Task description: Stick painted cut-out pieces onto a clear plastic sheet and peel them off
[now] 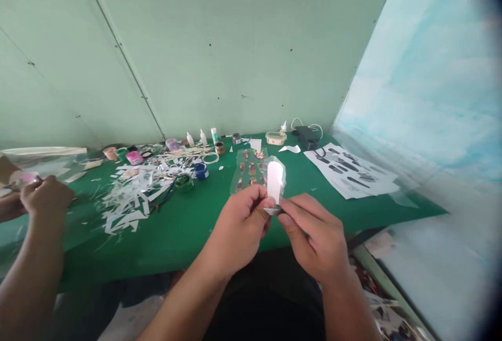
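Observation:
My left hand (243, 226) is closed, pinching a white paper cutout (275, 176) between thumb and fingers. Clear film surrounds the paper and extends past its edge, and the piece stands upright above the green table. Close by on the right, my right hand (317, 236) pinches the lower edge of the film-covered piece, where a small grey-white flap (272, 211) curls out. The tips of its fingers partly hide what they grip. Behind the cutout lies a clear sheet with several small coloured figures (247, 168).
White paper scraps (133, 202) lie heaped on the left of the green table (188, 249), near a blue jar (201, 171). At right are printed sheets (349, 171) and a black adapter box (307, 137). Another person's hand (47, 194) works at far left.

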